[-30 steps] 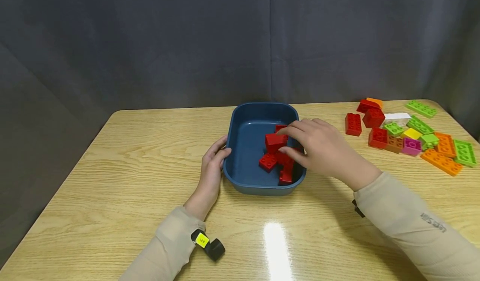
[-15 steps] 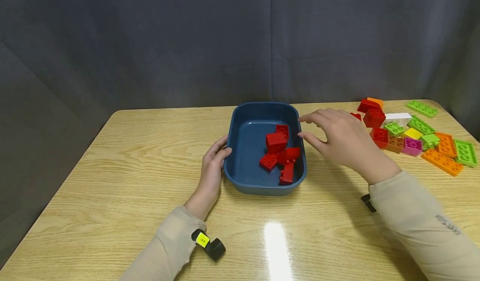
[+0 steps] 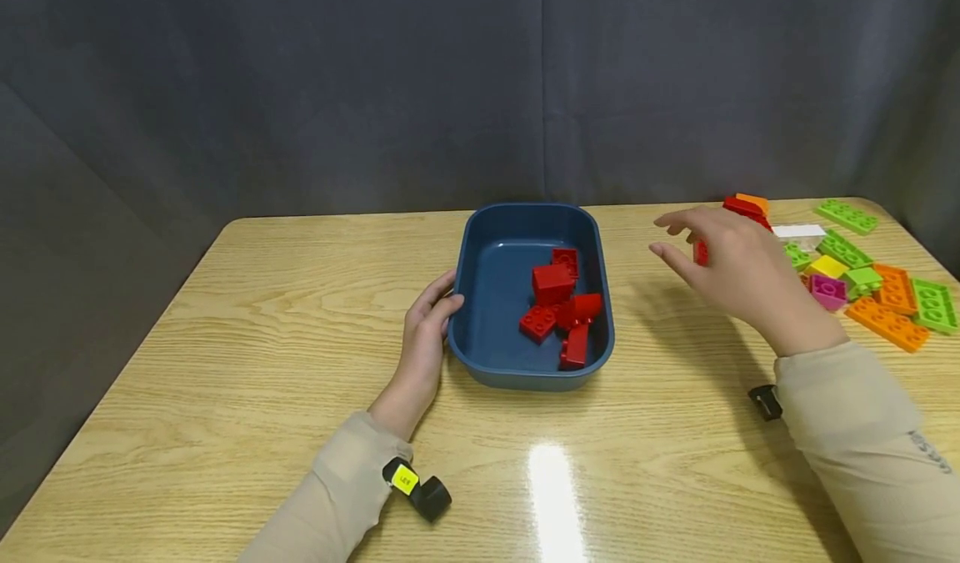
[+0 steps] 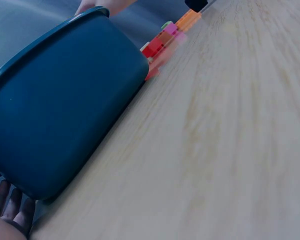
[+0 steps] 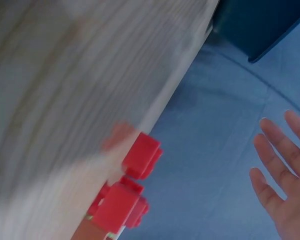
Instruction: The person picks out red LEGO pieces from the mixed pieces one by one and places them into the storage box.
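A blue plastic bin (image 3: 495, 354) stands on the wooden table with several red toy bricks (image 3: 552, 284) lying in its right half. My left hand (image 3: 423, 342) rests against the bin's left outer side, thumb at the rim; in the left wrist view its fingers (image 4: 12, 202) lie beside the bin's wall. To the right of the bin, my right hand (image 3: 738, 267) is in the air with fingers loosely bent and nothing in them. It overlaps some red bricks (image 3: 746, 208) in the head view. The right wrist view has a red brick (image 5: 141, 155) below the spread fingers.
Green, orange, yellow, magenta and white bricks lie at the table's right, among them a long orange brick (image 3: 887, 324), a yellow brick (image 3: 827, 268) and a green plate brick (image 3: 935, 304). A dark curtain (image 3: 360, 87) hangs behind the table's back edge.
My right hand has moved out of the bin, past its right rim and toward the loose bricks. The left hand and the bin stay where they were.
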Action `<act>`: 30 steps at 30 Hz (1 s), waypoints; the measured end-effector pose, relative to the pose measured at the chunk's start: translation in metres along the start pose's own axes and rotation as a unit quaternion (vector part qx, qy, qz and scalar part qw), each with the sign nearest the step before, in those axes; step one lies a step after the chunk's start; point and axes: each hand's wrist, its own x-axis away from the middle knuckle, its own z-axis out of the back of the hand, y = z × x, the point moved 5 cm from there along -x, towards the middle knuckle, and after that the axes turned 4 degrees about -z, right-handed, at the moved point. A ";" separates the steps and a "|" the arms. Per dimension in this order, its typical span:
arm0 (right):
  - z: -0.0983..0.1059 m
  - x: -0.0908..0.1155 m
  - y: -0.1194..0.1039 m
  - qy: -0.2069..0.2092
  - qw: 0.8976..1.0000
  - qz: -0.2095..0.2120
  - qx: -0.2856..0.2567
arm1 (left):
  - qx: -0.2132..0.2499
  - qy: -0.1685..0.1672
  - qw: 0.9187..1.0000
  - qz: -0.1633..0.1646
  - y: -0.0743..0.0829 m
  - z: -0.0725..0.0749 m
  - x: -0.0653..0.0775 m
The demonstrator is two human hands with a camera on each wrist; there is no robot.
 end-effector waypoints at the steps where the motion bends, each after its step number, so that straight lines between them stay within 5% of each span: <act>1: 0.000 0.000 0.003 -0.002 1.000 -0.006 -0.003 | -0.001 0.001 1.000 -0.001 0.000 0.000 0.000; 11: 0.004 0.004 0.034 -0.015 0.998 -0.056 0.016 | 0.003 -0.002 1.000 -0.001 -0.001 0.000 -0.001; 30: 0.004 0.009 0.078 -0.115 0.987 -0.114 0.021 | 0.003 -0.005 1.000 -0.002 -0.001 0.000 0.000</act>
